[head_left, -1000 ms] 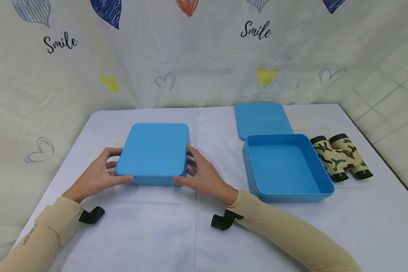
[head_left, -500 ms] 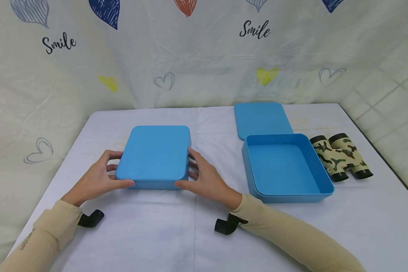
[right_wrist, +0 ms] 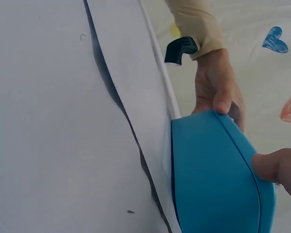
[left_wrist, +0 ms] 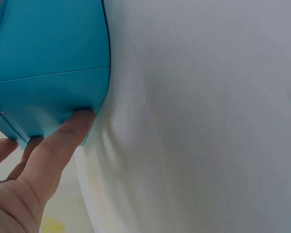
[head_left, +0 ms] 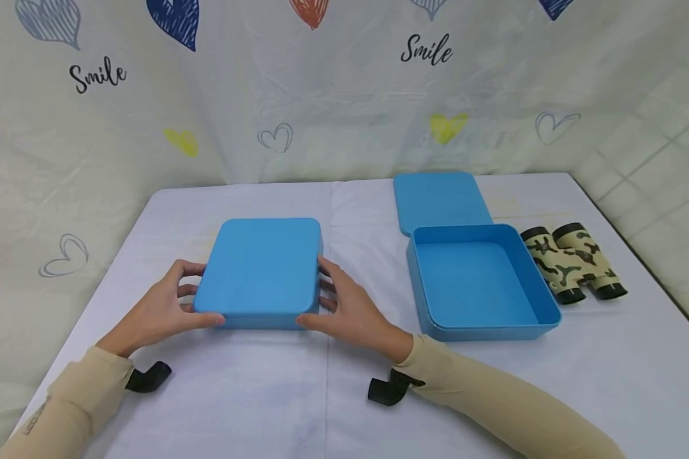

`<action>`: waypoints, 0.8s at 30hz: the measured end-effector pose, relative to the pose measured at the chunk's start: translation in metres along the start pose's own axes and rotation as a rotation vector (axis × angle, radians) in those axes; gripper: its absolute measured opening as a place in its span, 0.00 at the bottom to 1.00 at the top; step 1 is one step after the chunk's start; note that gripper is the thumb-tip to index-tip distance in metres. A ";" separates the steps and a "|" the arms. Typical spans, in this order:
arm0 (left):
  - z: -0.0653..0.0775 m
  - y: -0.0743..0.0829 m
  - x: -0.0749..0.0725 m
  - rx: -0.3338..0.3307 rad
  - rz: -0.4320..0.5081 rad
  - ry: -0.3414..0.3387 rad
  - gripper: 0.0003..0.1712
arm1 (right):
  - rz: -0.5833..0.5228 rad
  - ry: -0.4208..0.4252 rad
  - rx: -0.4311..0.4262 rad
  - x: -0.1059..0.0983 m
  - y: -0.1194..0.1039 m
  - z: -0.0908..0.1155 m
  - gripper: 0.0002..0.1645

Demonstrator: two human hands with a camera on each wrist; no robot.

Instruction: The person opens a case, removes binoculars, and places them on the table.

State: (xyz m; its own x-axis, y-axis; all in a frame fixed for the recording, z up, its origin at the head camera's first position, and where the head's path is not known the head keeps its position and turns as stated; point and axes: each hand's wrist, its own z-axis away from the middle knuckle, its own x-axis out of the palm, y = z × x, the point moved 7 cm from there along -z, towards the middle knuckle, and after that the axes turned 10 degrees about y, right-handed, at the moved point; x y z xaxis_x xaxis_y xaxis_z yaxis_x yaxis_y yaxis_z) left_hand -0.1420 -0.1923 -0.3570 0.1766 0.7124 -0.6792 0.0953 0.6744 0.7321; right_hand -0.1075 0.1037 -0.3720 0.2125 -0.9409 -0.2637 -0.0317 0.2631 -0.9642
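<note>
A blue rectangular box with its lid on [head_left: 258,264] sits at the left-middle of the table, its flat top facing up. My left hand [head_left: 155,312] grips its left side, thumb along the front edge and fingers at the side wall. On the opposite side my right hand [head_left: 356,312] holds it the same way, thumb at the front right corner. The left wrist view shows the box's side wall [left_wrist: 48,39] with a finger pressed low on it. In the right wrist view, the right thumb [right_wrist: 281,167] rests by the lid seam.
To the right stands an uncovered blue box [head_left: 482,280] with nothing inside. Behind it lies a flat blue lid [head_left: 443,201], partly hidden by that box. Camouflage binoculars [head_left: 574,264] lie at its right side. A white cloth [head_left: 252,395] covers the table; a printed curtain [head_left: 344,89] hangs behind.
The lidded box has slid a little toward me, with both hands moving along with it. The uncovered box, the loose lid and the binoculars stay in place.
</note>
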 end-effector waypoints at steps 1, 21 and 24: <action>0.001 0.000 0.000 -0.005 0.001 -0.001 0.54 | -0.001 -0.003 0.000 0.000 0.000 0.001 0.64; 0.008 0.000 0.001 -0.009 0.022 -0.045 0.54 | -0.009 -0.008 0.011 0.000 0.001 0.010 0.65; 0.009 0.001 0.000 -0.008 0.031 -0.060 0.54 | -0.006 -0.013 0.013 -0.001 0.000 0.010 0.65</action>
State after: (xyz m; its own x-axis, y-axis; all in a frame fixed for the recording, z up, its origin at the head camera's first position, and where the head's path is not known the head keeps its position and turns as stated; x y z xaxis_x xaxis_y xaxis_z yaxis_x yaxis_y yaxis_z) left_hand -0.1330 -0.1936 -0.3562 0.2378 0.7205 -0.6514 0.0808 0.6536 0.7525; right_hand -0.0981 0.1065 -0.3720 0.2258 -0.9395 -0.2577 -0.0174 0.2606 -0.9653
